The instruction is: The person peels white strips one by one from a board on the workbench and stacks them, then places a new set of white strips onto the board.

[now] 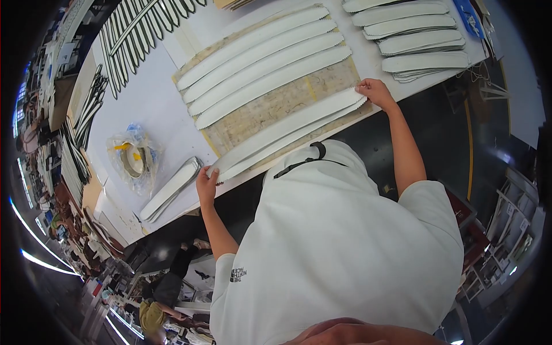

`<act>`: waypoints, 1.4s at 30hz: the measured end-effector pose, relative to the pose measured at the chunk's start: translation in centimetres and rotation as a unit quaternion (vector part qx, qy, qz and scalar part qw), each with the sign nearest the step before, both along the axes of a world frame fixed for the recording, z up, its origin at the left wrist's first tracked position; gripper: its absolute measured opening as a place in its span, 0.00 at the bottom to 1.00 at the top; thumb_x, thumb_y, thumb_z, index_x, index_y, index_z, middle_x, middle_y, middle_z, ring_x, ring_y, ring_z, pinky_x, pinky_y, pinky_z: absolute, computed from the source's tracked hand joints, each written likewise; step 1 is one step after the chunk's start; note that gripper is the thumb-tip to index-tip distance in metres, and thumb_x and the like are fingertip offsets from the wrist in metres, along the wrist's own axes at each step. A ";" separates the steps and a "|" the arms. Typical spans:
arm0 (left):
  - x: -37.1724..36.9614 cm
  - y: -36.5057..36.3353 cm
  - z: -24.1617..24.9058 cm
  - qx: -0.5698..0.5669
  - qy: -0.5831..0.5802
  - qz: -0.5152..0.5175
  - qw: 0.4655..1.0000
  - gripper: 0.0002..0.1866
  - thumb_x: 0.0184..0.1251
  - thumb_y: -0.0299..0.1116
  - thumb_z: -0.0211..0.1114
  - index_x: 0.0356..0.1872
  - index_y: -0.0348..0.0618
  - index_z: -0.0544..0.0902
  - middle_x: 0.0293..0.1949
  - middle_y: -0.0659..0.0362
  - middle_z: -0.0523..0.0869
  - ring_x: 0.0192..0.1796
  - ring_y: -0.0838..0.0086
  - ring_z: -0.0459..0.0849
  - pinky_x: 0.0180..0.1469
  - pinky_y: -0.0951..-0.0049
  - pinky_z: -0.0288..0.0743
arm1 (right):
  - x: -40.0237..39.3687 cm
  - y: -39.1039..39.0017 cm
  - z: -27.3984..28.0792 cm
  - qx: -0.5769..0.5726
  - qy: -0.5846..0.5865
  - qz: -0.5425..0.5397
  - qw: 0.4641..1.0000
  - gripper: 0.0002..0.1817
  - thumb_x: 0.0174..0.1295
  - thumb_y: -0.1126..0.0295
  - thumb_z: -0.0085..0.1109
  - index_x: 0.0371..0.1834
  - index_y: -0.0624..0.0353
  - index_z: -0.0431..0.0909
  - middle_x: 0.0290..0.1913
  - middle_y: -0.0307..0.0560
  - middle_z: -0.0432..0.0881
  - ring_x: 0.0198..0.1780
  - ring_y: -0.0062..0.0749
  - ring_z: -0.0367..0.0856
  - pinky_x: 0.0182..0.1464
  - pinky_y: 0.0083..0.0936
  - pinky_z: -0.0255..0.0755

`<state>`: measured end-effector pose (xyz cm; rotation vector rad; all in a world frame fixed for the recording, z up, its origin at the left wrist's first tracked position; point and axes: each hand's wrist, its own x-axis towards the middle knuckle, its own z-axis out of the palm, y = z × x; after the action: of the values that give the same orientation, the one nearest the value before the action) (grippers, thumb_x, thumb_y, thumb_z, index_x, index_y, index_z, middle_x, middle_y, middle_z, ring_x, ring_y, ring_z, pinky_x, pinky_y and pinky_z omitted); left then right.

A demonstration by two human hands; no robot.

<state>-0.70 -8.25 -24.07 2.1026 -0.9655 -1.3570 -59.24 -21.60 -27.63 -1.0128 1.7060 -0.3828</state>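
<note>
My left hand (208,185) pinches the left end of a long white strip (282,129) with zigzag-cut ends. At its other end my right hand (375,94) grips it between thumb and fingers, so the strip stretches between both hands near the table's front edge. Just below it, partly covered, a second white strip (293,141) shows. Both are over a patterned yellowish mat (276,104), where several similar white strips (270,86) lie side by side farther back. Beside my left hand rests a small stack of white strips (172,190) with a dark edge.
Stacked white strips (422,41) stand at the right of the white table (129,95). A tape roll (135,161) sits in clear plastic at left. Dark-edged strips (135,34) lie back left, near a blue object (468,18) far right. Another person (164,287) is below left.
</note>
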 end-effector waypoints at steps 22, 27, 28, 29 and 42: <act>1.0 -8.8 -6.2 -0.008 -0.031 0.113 0.993 0.14 0.64 0.40 0.68 0.29 0.39 0.80 0.22 0.64 0.79 0.23 0.83 0.73 0.26 0.81 0.64 | 0.7 -6.6 -5.7 -0.115 0.011 -0.151 0.982 0.13 0.57 0.64 0.66 0.35 0.64 0.82 0.32 0.41 0.83 0.30 0.21 0.79 0.33 0.20 0.76; 0.7 -8.9 -6.9 -0.041 -0.042 0.127 0.990 0.17 0.63 0.45 0.68 0.28 0.40 0.79 0.20 0.65 0.77 0.21 0.85 0.70 0.22 0.83 0.60 | 1.0 -6.5 -5.7 -0.125 0.039 -0.164 0.978 0.12 0.56 0.65 0.65 0.35 0.64 0.82 0.30 0.42 0.84 0.28 0.23 0.81 0.32 0.21 0.76; 0.7 -9.0 -7.1 -0.047 -0.046 0.129 0.989 0.16 0.63 0.45 0.68 0.28 0.40 0.79 0.20 0.65 0.77 0.21 0.85 0.70 0.22 0.82 0.60 | 1.0 -6.5 -5.6 -0.125 0.053 -0.159 0.978 0.12 0.56 0.65 0.65 0.35 0.64 0.82 0.30 0.43 0.84 0.27 0.24 0.81 0.31 0.21 0.76; 0.8 -9.1 -7.3 -0.053 -0.050 0.131 0.989 0.16 0.63 0.45 0.68 0.29 0.40 0.80 0.20 0.65 0.77 0.21 0.85 0.70 0.22 0.82 0.61 | 1.1 -6.6 -5.6 -0.125 0.067 -0.154 0.978 0.12 0.56 0.64 0.65 0.35 0.64 0.82 0.29 0.43 0.84 0.27 0.24 0.82 0.31 0.21 0.76; 0.5 -9.6 -6.9 -0.033 -0.058 0.128 0.990 0.15 0.62 0.41 0.70 0.30 0.38 0.80 0.23 0.62 0.80 0.23 0.82 0.73 0.27 0.81 0.68 | 1.2 -6.7 -5.0 -0.121 0.052 -0.165 0.977 0.13 0.55 0.64 0.65 0.34 0.64 0.83 0.29 0.43 0.85 0.25 0.25 0.83 0.30 0.21 0.76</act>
<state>-0.20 -17.81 -30.95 2.1874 -0.7426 -1.0726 -58.00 -28.26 -32.65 -0.9342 1.9625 -0.7795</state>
